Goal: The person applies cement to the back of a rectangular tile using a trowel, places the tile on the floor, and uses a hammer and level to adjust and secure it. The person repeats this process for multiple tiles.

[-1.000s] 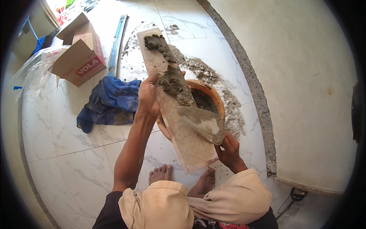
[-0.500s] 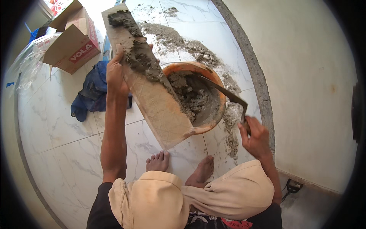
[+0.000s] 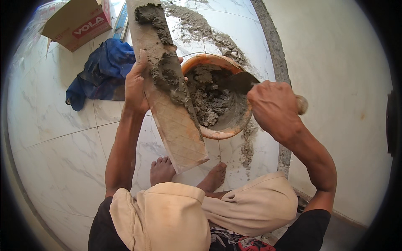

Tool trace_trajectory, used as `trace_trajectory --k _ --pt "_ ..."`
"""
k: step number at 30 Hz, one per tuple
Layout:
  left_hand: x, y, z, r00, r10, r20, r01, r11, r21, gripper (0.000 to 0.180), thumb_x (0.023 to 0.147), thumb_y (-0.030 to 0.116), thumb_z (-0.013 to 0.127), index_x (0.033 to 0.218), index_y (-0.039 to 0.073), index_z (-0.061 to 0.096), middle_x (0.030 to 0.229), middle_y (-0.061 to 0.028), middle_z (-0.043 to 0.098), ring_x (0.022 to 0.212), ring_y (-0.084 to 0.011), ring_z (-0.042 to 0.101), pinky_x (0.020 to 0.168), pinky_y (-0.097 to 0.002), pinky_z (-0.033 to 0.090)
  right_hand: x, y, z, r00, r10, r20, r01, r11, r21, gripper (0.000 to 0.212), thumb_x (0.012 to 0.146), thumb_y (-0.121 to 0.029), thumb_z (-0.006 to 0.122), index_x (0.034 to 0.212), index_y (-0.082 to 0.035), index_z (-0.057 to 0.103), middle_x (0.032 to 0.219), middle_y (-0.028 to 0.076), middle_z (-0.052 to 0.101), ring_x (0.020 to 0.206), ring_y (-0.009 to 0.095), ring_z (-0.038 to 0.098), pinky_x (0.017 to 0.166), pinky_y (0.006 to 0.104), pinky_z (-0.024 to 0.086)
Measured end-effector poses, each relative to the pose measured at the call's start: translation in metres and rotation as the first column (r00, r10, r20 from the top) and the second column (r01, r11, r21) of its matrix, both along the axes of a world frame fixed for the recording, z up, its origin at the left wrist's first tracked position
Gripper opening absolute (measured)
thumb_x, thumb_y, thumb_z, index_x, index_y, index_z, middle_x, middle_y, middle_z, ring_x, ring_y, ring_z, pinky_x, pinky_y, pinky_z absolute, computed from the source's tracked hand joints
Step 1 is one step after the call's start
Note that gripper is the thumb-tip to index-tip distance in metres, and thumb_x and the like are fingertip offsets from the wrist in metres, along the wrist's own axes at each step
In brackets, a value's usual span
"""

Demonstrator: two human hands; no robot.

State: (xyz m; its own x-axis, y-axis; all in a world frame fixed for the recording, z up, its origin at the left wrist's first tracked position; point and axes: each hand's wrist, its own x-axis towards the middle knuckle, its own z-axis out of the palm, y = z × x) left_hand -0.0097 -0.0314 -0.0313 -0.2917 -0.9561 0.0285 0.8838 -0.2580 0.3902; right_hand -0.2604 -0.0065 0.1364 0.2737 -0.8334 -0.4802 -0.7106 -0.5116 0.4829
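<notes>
My left hand [image 3: 137, 83] is closed around a long tile strip [image 3: 176, 134], thumb on the near face and fingertips showing past the far edge. Wet grey mortar [image 3: 167, 75] is heaped along the strip's upper part and right edge. The strip is tilted over the left side of an orange bucket [image 3: 222, 134], which holds more mortar [image 3: 211, 104]. My right hand [image 3: 276, 106] grips the wooden handle [image 3: 301, 104] of a trowel. Its dark blade [image 3: 242, 82] reaches over the bucket's right rim, its tip at the mortar inside.
A blue cloth [image 3: 104, 69] lies on the marbled floor tiles at left, below an open cardboard box [image 3: 79, 27]. A blue level [image 3: 121, 23] lies beside the box. Spilled mortar crumbs [image 3: 226, 44] trail along the rough wall edge [image 3: 274, 50]. My bare feet [image 3: 211, 178] are close below the bucket.
My right hand has risen and turned over the trowel handle, bringing the blade up to the bucket's right rim. The tile strip stands more upright. The view has shifted slightly.
</notes>
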Motion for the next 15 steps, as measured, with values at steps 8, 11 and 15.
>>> trace_trajectory --k 8,11,15 --pt "0.002 0.001 -0.008 0.999 0.033 0.001 -0.033 0.999 0.027 0.057 0.109 0.043 0.035 0.141 -0.004 0.041 0.127 -0.0284 0.061 0.112 -0.0348 0.066 0.092 -0.0514 0.059 -0.006 -0.018 -0.02 0.987 0.113 0.118 -0.124 0.987 0.097 0.009 0.078 -0.007 0.064 0.073 -0.008 0.071 0.072 0.012 0.07 0.078 0.028 0.073 0.066 0.0363 0.055" --pt "-0.002 0.001 -0.008 0.998 0.06 0.024 -0.061 0.997 0.046 0.056 0.109 0.043 0.037 0.138 -0.004 0.044 0.124 -0.027 0.063 0.108 -0.0323 0.068 0.09 -0.0487 0.06 -0.013 -0.023 -0.015 1.0 0.01 -0.011 -0.008 0.981 0.194 0.006 0.076 -0.01 0.065 0.072 -0.007 0.069 0.072 0.013 0.069 0.076 0.031 0.072 0.066 0.0399 0.056" --pt "-0.001 -0.001 -0.007 0.994 0.079 0.073 -0.081 0.996 0.035 0.053 0.109 0.042 0.038 0.135 -0.003 0.047 0.121 -0.0249 0.065 0.107 -0.0294 0.069 0.089 -0.0447 0.061 -0.019 -0.034 -0.025 0.998 -0.048 0.043 0.038 0.976 0.213 0.013 0.08 -0.016 0.068 0.075 -0.004 0.07 0.073 0.017 0.069 0.073 0.035 0.071 0.066 0.0445 0.056"
